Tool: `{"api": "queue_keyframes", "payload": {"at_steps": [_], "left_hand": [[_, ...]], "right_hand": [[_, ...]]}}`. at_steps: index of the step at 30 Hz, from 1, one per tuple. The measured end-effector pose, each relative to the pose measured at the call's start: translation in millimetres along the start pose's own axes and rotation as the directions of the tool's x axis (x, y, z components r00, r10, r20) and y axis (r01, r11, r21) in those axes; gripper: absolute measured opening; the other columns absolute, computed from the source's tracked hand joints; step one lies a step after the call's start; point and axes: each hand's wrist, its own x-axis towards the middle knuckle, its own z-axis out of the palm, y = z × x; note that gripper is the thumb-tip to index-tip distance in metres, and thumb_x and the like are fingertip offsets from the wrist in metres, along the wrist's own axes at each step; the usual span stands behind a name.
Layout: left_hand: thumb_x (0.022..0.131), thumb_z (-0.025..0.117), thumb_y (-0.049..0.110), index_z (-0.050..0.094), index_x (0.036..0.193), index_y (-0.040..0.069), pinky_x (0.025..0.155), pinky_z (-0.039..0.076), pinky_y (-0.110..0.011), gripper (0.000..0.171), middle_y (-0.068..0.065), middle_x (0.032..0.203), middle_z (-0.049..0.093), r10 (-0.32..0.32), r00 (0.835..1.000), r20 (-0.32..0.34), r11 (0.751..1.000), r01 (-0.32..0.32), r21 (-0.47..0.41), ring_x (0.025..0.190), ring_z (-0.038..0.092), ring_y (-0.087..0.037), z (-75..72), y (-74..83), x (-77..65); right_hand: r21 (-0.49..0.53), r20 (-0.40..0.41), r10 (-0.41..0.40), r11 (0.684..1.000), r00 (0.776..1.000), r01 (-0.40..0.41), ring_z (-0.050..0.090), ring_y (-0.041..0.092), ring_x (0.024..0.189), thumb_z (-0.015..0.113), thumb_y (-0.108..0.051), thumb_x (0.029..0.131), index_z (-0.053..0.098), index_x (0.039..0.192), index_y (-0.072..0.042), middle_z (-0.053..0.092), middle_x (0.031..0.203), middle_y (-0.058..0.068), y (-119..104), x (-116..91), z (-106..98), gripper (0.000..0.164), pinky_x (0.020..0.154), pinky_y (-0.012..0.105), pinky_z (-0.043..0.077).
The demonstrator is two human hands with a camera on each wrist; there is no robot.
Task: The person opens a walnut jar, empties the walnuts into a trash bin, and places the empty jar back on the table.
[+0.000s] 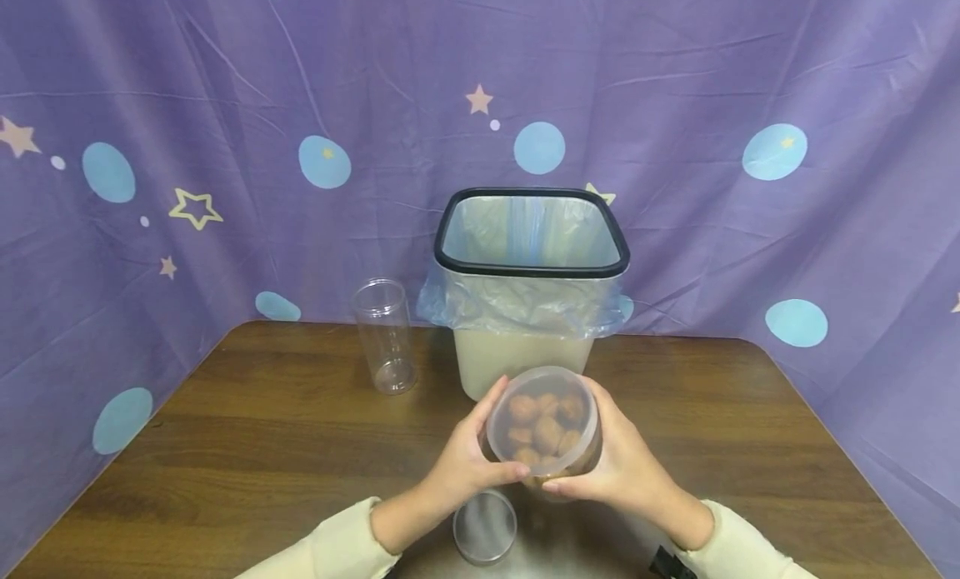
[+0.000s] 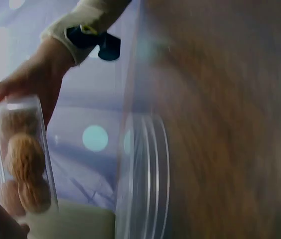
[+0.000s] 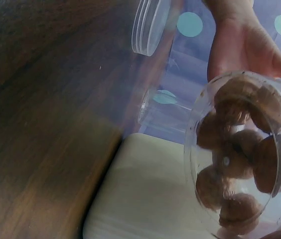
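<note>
A clear plastic jar point(image 1: 572, 477) of walnuts, with a translucent round lid point(image 1: 517, 450) on top, is held above the table between both hands. My left hand point(image 1: 471, 458) grips its left side, thumb along the near side. On the right side, my right hand point(image 1: 618, 462) grips it the same way. Several walnuts point(image 2: 27, 159) show through the wall in the left wrist view. The right wrist view shows the jar's round clear base point(image 3: 193, 169) tilted toward the camera. Below the left wrist, a second clear round lid point(image 1: 485, 526) lies on the table.
Behind the jar stands a cream trash bin point(image 1: 480, 358) with a black rim and a bluish plastic liner point(image 1: 517, 304). A tall clear open container point(image 1: 386, 337) stands left of the bin. The wooden table point(image 1: 247, 446) meets a purple patterned curtain point(image 1: 390, 79) at the back.
</note>
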Motion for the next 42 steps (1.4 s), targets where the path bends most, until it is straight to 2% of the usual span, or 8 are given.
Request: {"api": "queue_keyframes", "payload": {"at_steps": [6,11,15,18,24,28,36,42], "left_hand": [[0.072,0.080,0.039,0.010,0.150,0.000,0.112,0.024,-0.039,0.111,-0.018,0.154,0.019,-0.092,0.994,-0.066,0.994,0.095,0.055,0.139,0.026,-0.031,7.5,3.9,-2.6],[0.073,0.078,0.045,0.008,0.150,0.001,0.112,0.019,-0.050,0.113,-0.020,0.155,0.014,-0.122,0.992,-0.035,0.990,0.124,0.074,0.140,0.022,-0.033,6.1,3.7,-4.6],[0.075,0.076,0.046,0.009,0.149,-0.002,0.112,0.018,-0.051,0.111,-0.023,0.154,0.016,-0.097,0.995,0.006,0.993,0.096,0.072,0.140,0.022,-0.035,-0.1,1.8,-5.4],[0.075,0.075,0.048,0.011,0.148,-0.004,0.111,0.019,-0.049,0.111,-0.024,0.152,0.018,-0.056,0.997,0.045,0.997,0.053,0.055,0.139,0.024,-0.037,-5.7,-1.2,-4.1],[0.073,0.075,0.051,0.007,0.147,-0.007,0.111,0.022,-0.022,0.116,-0.028,0.152,0.012,0.009,0.989,0.151,0.998,0.001,-0.069,0.139,0.019,-0.036,-17.5,-8.7,2.2],[0.073,0.074,0.051,0.003,0.148,-0.006,0.112,0.020,-0.021,0.118,-0.026,0.154,0.008,0.078,0.960,0.270,0.991,-0.045,-0.128,0.142,0.017,-0.024,-28.2,-14.0,8.9],[0.070,0.071,0.058,-0.003,0.149,-0.002,0.114,0.019,-0.033,0.123,-0.020,0.156,0.004,0.197,0.859,0.472,0.980,-0.167,-0.104,0.143,0.016,-0.022,-44.2,-22.9,25.2],[0.068,0.071,0.059,-0.002,0.149,-0.002,0.114,0.023,-0.037,0.125,-0.019,0.156,0.005,0.197,0.831,0.521,0.980,-0.171,-0.098,0.143,0.017,-0.026,-48.2,-21.3,28.6]], "right_hand": [[-0.011,-0.035,0.013,1.000,0.999,-0.013,0.052,0.019,0.114,0.091,-0.042,0.053,0.031,0.143,-0.012,0.049,0.134,0.002,-1,0,2,0.113,0.090,0.046,0.047],[-0.027,-0.024,0.029,0.999,0.999,-0.029,0.052,0.020,0.114,0.090,-0.044,0.052,0.031,0.143,-0.009,0.048,0.134,0.005,0,-2,2,0.114,0.089,0.049,0.047],[-0.008,-0.007,0.038,0.999,0.999,-0.038,0.052,0.020,0.114,0.090,-0.043,0.053,0.031,0.143,-0.009,0.049,0.133,0.005,3,-3,1,0.113,0.089,0.049,0.047],[0.009,0.004,0.049,0.999,0.999,-0.049,0.052,0.020,0.113,0.091,-0.041,0.053,0.031,0.143,-0.011,0.049,0.133,0.004,5,-2,0,0.112,0.090,0.047,0.046],[0.049,0.050,0.037,0.998,0.998,-0.039,0.051,0.019,0.113,0.091,-0.039,0.054,0.028,0.145,-0.014,0.048,0.134,0.003,7,-3,-3,0.113,0.091,0.041,0.045],[0.092,0.095,-0.011,0.996,0.995,0.002,0.050,0.020,0.116,0.091,-0.036,0.055,0.028,0.145,-0.013,0.047,0.136,0.005,7,-3,-5,0.112,0.095,0.034,0.043],[0.173,0.154,-0.087,0.983,0.984,0.060,0.050,0.021,0.118,0.090,-0.037,0.054,0.030,0.144,-0.010,0.046,0.138,0.008,5,-2,-9,0.112,0.100,0.031,0.040],[0.240,0.200,-0.124,0.968,0.972,0.074,0.049,0.022,0.120,0.090,-0.035,0.056,0.029,0.144,-0.009,0.046,0.139,0.009,5,0,-9,0.111,0.100,0.034,0.040]]}}
